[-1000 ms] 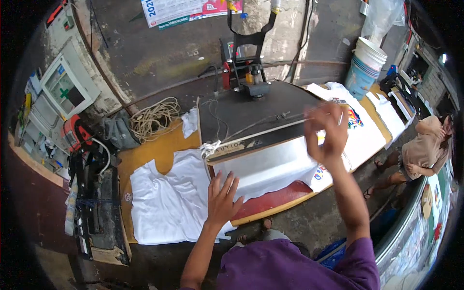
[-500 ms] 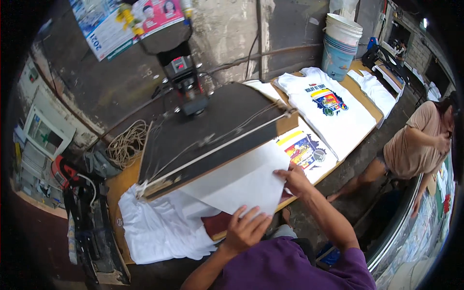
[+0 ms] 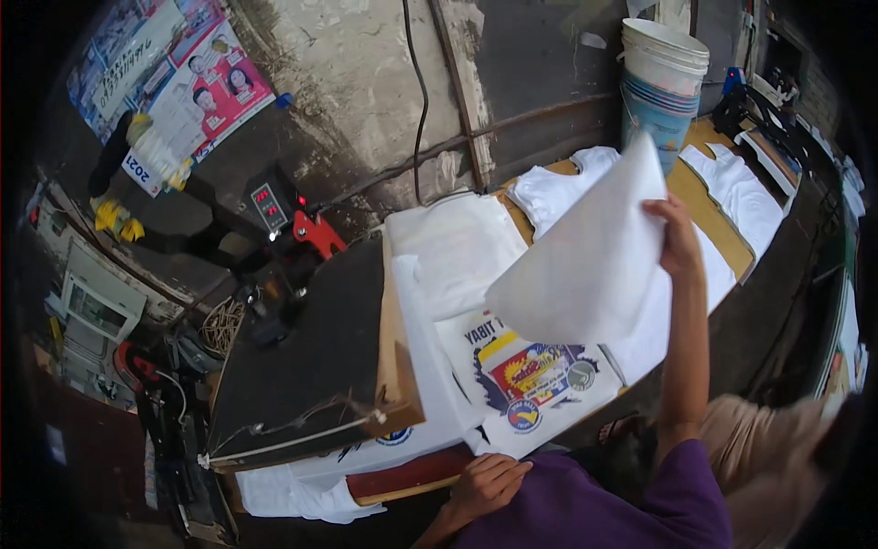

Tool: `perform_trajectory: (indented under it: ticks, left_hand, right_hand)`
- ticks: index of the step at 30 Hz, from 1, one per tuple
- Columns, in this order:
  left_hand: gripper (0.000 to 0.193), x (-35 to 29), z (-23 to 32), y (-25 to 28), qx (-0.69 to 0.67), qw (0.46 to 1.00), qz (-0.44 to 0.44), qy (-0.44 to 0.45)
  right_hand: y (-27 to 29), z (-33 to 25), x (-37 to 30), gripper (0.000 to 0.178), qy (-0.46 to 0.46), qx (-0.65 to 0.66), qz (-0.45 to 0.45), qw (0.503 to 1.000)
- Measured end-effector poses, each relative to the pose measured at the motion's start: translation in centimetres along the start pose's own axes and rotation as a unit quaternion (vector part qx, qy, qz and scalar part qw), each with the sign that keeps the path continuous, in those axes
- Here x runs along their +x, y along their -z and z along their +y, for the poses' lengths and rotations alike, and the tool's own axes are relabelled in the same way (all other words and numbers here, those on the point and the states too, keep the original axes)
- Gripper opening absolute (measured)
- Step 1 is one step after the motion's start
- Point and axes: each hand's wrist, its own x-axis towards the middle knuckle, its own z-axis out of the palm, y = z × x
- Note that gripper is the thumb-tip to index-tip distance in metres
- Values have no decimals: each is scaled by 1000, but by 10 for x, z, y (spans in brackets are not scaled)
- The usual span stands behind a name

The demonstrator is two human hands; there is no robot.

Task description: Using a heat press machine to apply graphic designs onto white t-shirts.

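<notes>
My right hand grips the edge of a white sheet of paper, raised and bent, over the right part of the table. Below it lies a white transfer sheet with a colourful, mirrored print. My left hand rests low at the table's front edge, fingers bent and together; whatever they may hold is hidden. To its left is the dark upper plate of a heat press, wood along its side. A white T-shirt and a dark red pad show beneath it.
Stacked buckets stand at the back right, beside more white shirts. A lit control box and red lever rise behind the press. Coiled rope lies at left. Another person is blurred at lower right.
My right hand has lifted the white sheet up and right. My left hand has let go of it and dropped to the table edge. The press plate appears swung differently; the view has shifted.
</notes>
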Motion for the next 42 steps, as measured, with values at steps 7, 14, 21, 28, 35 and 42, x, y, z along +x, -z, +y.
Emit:
perform_trajectory:
  ticks: [7,14,21,28,35,42]
  left_hand:
    - [28,61,-13,-25,45,997,-52,-27]
    - [23,89,-25,-31,56,998,4,-2]
    - [21,100,-36,-45,49,996,-74,-13]
    - [21,95,-39,-42,61,993,-93,32]
    - [19,76,-21,-46,72,994,-74,18]
    - [16,-2,1,-35,89,982,50,160]
  right_hand:
    - [-104,92,111,29,-60,115,-34,991]
    - [-23,191,101,40,-83,234,139,959]
    - [-1,334,10,34,-228,12,158,961]
    - [-41,376,31,35,-237,-77,209,946]
    - [-169,404,50,30,-262,143,264,917]
    - [-173,380,-4,17,-431,117,-80,891]
